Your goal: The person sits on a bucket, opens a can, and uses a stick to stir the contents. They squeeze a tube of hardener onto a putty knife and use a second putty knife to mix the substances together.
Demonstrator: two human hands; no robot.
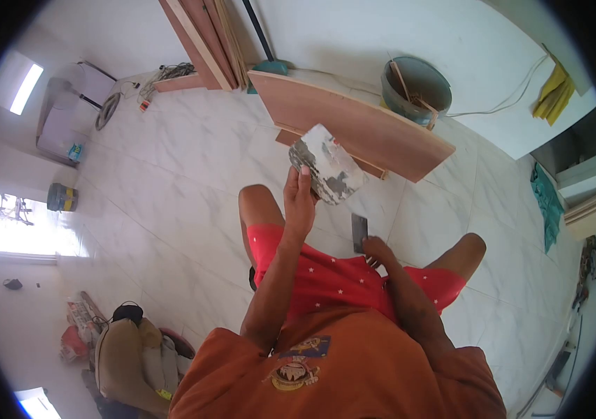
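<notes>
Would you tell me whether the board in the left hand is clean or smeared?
Smeared: the board in the left hand shows grey and white patches across its face.

Raised left hand (pixel 301 199) grips; lower right hand (pixel 380 250) seems closed too.

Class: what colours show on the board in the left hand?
The board is white with grey smears; head view.

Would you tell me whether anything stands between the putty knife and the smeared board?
Nothing visible: the right hand holds the putty knife just below the smeared board in the left hand, with only floor tile behind the gap.
</notes>
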